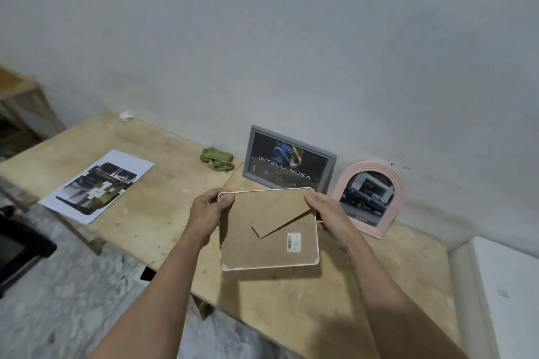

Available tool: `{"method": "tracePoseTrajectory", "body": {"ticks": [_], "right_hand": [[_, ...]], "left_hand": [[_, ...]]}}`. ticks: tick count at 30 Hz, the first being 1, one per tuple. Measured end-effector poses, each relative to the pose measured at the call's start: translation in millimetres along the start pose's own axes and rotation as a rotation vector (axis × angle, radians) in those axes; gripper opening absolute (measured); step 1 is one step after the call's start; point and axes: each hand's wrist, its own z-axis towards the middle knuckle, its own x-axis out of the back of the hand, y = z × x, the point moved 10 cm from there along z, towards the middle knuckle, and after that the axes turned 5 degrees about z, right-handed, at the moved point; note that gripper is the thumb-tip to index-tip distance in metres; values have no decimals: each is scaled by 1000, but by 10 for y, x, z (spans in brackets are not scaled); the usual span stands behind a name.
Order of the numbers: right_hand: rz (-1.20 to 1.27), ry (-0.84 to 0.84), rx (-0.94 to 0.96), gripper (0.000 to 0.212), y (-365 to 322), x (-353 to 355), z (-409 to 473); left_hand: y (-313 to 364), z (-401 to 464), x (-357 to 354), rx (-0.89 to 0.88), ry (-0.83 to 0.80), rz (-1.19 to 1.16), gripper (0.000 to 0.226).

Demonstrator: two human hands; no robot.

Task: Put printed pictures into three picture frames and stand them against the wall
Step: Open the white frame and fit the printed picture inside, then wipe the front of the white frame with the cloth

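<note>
Plywood table (163, 213) | white wall (291, 52) | both grips grasping frame (268, 230) back

A single head-worn wide-angle camera looks forward and down from close above the bench (163, 221), facing the wall (291, 52) behind it; both forearms reach in from the lower edge toward mid-frame.

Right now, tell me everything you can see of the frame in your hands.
The held frame is rectangular with rounded corners and a thin pale rim, its brown fibreboard back facing the camera. A cut-out stand flap sits in the backing, and a small white barcode sticker lies near its lower right. The left hand and right hand grip its upper corners, holding it above the wooden table. Its front is hidden.
</note>
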Motion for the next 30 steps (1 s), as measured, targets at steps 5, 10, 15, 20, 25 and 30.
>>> {"method": "tracePoseTrajectory", "body": {"ticks": [5, 10, 15, 20, 25, 30], "right_hand": [[40, 26, 46, 20, -59, -212, 25], [62, 7, 56, 15, -145, -391, 108], [-47, -5, 244, 12, -525, -781, 173], [-595, 112, 681, 14, -990, -1642, -60], [-809, -73, 964, 17, -927, -2727, -266], [-585, -139, 715, 41, -923, -3014, -74]], "left_hand": [[26, -15, 252, -20, 51, 6, 9], [54, 19, 455, -23, 30, 12, 7], [3, 194, 848, -8, 103, 140, 26], [36, 96, 843, 312, -92, 10, 55], [159, 204, 1178, 317, -43, -237, 27], [247, 202, 1807, 243, -53, -170, 11]]}}
